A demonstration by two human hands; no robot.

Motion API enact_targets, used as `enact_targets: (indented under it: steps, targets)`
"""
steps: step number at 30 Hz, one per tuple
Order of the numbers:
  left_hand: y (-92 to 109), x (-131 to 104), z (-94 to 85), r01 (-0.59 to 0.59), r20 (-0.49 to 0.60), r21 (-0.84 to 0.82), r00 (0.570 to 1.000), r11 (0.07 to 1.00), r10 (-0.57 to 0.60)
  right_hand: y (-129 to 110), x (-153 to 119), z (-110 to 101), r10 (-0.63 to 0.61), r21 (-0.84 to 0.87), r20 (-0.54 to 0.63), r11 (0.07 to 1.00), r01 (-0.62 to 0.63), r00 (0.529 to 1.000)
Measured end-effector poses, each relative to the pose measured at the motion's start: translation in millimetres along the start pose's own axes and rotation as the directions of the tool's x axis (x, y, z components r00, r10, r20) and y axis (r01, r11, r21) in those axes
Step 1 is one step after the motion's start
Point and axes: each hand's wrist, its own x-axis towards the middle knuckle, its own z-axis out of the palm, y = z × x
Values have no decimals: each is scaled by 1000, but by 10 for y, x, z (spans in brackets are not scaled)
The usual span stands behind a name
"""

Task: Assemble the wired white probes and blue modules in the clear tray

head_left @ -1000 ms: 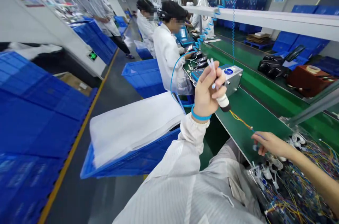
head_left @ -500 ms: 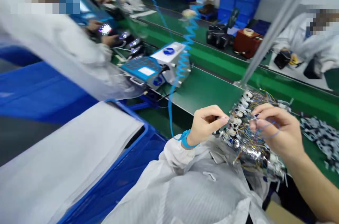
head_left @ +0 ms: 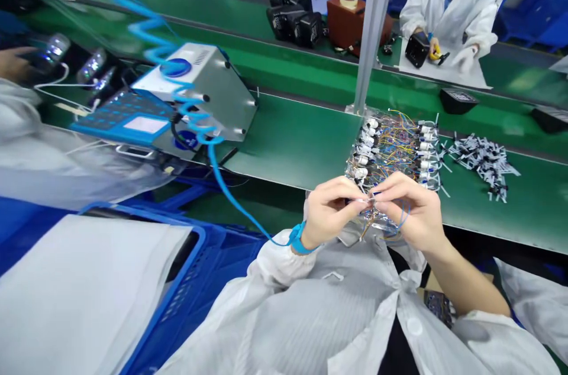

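My left hand (head_left: 335,212), with a blue wrist strap (head_left: 298,239) on its wrist, is closed in a pinch on a small pale piece that is too small to name. Its fingertips meet those of my right hand (head_left: 412,212) in front of my chest. My right hand is also pinched shut, and a thin blue wire (head_left: 404,216) loops out below its fingers. Just beyond both hands lies a tray of wired parts (head_left: 386,150), with white cylindrical pieces along its sides and yellow, orange and blue wires between. My hands cover its near end.
A pile of black-and-white clips (head_left: 481,159) lies right of the tray on the green bench (head_left: 293,132). A metal post (head_left: 373,32) rises behind it. Left stand a white-and-blue machine (head_left: 208,88) and a coiled blue cord (head_left: 195,118). A co-worker (head_left: 452,8) sits opposite.
My hands have come together from apart until their fingertips meet. The view has swung to the right, bringing the clip pile and the co-worker opposite further into sight.
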Motion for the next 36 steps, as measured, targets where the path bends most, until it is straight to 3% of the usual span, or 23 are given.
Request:
enact_targets:
  steps: [7,11,19,25,32,36]
  targets:
    - [45,-84,44,14,-36,97,999,995,-11,89,-61,-14,-201,-164,33,965,203,979]
    - [37,-92,76,15,-60,115,998,993,-8,134,-69,-18,-246,-210,66,944,255,967]
    - [12,-90,60,-53,-4,224,998,973,56,218,-136,-9,-293,-308,35,906,289,956]
    - [-9,6,0,-86,137,239,989,967,54,302,-130,-135,-230,-233,67,943,240,971]
    - [-33,39,88,-157,155,218,980,963,125,325,-175,-235,-205,-176,46,962,210,978]
    - [-66,0,129,-119,163,195,983,974,88,362,-199,-231,-196,-153,47,967,201,979]
